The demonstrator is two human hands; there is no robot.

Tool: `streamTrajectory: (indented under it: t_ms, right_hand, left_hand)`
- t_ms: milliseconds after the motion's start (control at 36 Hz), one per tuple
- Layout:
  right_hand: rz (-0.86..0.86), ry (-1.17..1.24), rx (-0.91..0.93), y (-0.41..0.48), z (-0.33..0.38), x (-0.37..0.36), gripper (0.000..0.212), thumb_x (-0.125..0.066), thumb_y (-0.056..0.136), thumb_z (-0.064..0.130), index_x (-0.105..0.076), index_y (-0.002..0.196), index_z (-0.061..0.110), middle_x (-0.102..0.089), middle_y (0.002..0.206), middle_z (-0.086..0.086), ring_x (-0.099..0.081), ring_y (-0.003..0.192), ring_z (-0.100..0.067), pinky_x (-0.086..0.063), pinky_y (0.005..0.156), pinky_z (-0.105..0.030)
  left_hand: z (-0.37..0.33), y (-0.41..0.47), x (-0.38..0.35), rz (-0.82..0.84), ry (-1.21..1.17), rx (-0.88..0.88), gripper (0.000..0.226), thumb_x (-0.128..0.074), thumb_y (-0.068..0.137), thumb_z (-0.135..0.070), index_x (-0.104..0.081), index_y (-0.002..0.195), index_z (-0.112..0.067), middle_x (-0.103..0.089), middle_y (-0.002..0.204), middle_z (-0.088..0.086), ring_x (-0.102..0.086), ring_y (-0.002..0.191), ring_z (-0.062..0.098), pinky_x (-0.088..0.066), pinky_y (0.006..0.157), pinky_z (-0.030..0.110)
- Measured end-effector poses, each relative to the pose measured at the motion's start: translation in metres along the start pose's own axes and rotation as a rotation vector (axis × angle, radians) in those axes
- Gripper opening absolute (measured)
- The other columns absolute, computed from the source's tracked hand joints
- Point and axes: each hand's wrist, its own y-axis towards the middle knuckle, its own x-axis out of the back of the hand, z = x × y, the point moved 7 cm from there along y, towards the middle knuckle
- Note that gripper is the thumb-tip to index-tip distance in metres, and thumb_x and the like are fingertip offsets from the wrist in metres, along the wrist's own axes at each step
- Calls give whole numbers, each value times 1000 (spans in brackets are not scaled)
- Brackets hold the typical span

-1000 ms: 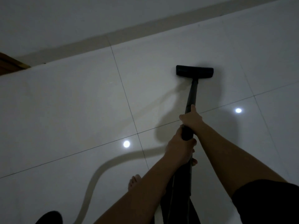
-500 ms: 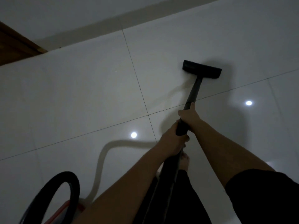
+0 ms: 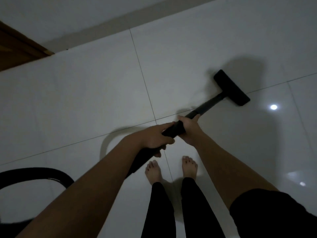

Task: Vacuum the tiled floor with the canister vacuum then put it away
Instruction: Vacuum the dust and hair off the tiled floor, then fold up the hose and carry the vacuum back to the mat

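The black vacuum wand (image 3: 206,104) slants up to the right across the white tiled floor (image 3: 85,100). Its flat black floor head (image 3: 231,87) rests on the tiles at the upper right, turned at an angle. My right hand (image 3: 188,129) grips the wand higher up. My left hand (image 3: 154,138) grips it just behind, where the wand meets the black hose (image 3: 34,174). The hose curves away at the lower left. The canister body is hidden, apart from a dark shape at the bottom left edge.
My two bare feet (image 3: 171,169) stand on the tiles right below my hands. A white wall with a skirting strip (image 3: 103,26) runs across the top. A brown wooden door or frame (image 3: 18,48) sits at the upper left. Ceiling lights reflect on the floor (image 3: 273,107).
The wand and floor head have swung to the right and the head now sits at an angle. Both feet have come into view, and the hose loop has shifted at the lower left.
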Motion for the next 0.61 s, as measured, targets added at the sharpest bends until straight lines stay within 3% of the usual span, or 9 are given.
streamTrajectory:
  t_ms: [83, 167, 194, 306, 361, 444, 528, 611]
  right_hand:
    - [5, 18, 3, 6, 4, -3, 97, -53, 94, 7, 25, 144, 38, -50, 133, -21, -62, 79, -20, -55, 79, -41]
    - [-11, 31, -2, 10, 6, -5, 99, -55, 94, 9, 25, 144, 36, -44, 139, -22, -62, 102, -28, -52, 88, -43]
    - [-9, 36, -3, 10, 7, -6, 98, -55, 94, 10, 23, 145, 36, -42, 141, -22, -59, 111, -32, -51, 91, -44]
    - [63, -112, 26, 6, 13, -10, 82, -50, 97, 16, 10, 150, 30, -46, 139, -22, -55, 120, -33, -46, 97, -42]
    - [22, -495, 175, 4, 19, -9, 69, -48, 98, 22, -6, 153, 22, -46, 139, -20, -52, 123, -30, -44, 102, -39]
    - [-57, -1041, 597, -9, 33, -14, 57, -54, 95, 26, -33, 146, 14, -36, 145, -14, -38, 135, -23, -28, 112, -26]
    - [44, -1216, 945, -23, 35, -29, 52, -65, 88, 20, -50, 136, 10, -44, 132, -14, -42, 127, -24, -27, 109, -20]
    - [164, -1358, 1058, -25, 28, -45, 55, -69, 84, 18, -51, 136, 13, -49, 132, -11, -47, 125, -24, -29, 108, -23]
  left_hand:
    - [-8, 0, 11, -30, 70, 32, 63, -57, 92, -25, -26, 146, -39, -61, 95, 10, -61, 59, 16, -56, 56, 26]
    - [-22, 0, 25, -128, 353, 17, 58, -56, 93, -34, -32, 146, -33, -56, 129, 10, -60, 87, 22, -52, 85, 35]
    - [-25, -1, 28, -166, 432, 8, 53, -54, 93, -34, -37, 143, -30, -55, 132, 9, -56, 90, 21, -48, 90, 35]
    - [-27, -3, 43, -361, 594, 45, 38, -51, 95, -33, -50, 132, -26, -61, 122, 5, -57, 104, 24, -48, 93, 40]
    - [-25, -6, 51, -443, 603, 80, 38, -52, 95, -32, -51, 132, -25, -61, 123, 6, -56, 110, 26, -47, 92, 38]
    - [-27, -12, 62, -527, 563, 103, 39, -56, 93, -30, -53, 131, -24, -60, 125, 7, -56, 112, 26, -44, 87, 35]
    - [-29, -17, 65, -579, 543, 84, 40, -60, 90, -32, -56, 129, -25, -62, 121, 6, -58, 109, 25, -42, 80, 32]
    - [-27, -22, 65, -627, 533, 70, 37, -62, 89, -32, -61, 124, -23, -65, 116, 5, -60, 104, 24, -43, 76, 31]
